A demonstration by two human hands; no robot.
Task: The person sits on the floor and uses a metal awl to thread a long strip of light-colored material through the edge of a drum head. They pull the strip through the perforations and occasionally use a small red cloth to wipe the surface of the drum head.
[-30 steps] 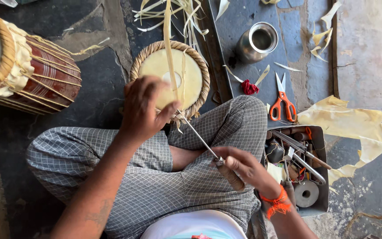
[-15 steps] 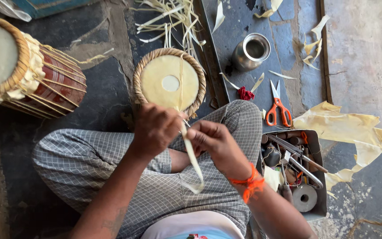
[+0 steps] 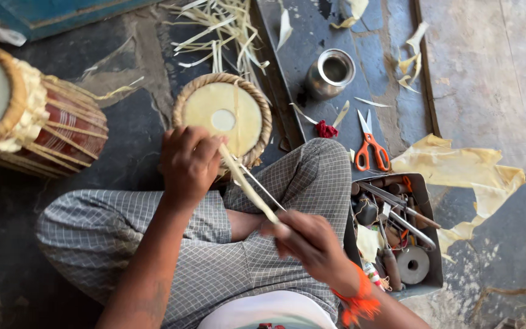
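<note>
A round drum head [image 3: 223, 117] with a braided rim lies on the floor before my crossed legs. My left hand [image 3: 188, 161] presses on its near edge. A pale leather strip [image 3: 249, 186] runs from the rim down to my right hand [image 3: 306, 242], which grips the strip's end together with a thin metal tool [image 3: 263, 189]. An orange thread is tied around my right wrist.
A red drum [image 3: 28, 113] with lacing lies at the left. A metal cup [image 3: 331, 72], orange-handled scissors [image 3: 371, 144] and a red scrap sit on a dark board. A tray of tools [image 3: 397, 231] stands at my right knee. Pale hide pieces and strips litter the floor.
My right hand has drawn the strip away from the drum head toward my right knee, pulling it straight. My left hand has stayed on the rim. The camera tilted slightly.
</note>
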